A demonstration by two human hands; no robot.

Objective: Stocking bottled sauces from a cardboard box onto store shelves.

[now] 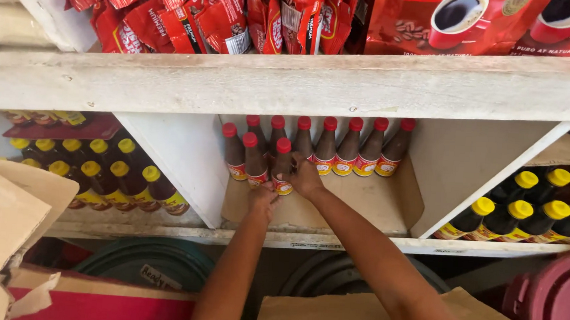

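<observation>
nearest, torn cardboard boxes (328, 317) sit below the shelf edge (333, 241). the left hand (264, 198) rests by a front bottle; the right hand (305, 176) clamps a red-capped bottle (283, 166) at the cubby's front left. a nudge could topple the packed row (338, 147) behind; open room lies right.

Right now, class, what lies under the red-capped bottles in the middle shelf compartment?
A brown cardboard sheet lies under the red-capped bottles. The right hand and left hand touch the front bottles. The shelf board under the cardboard is covered.
</observation>
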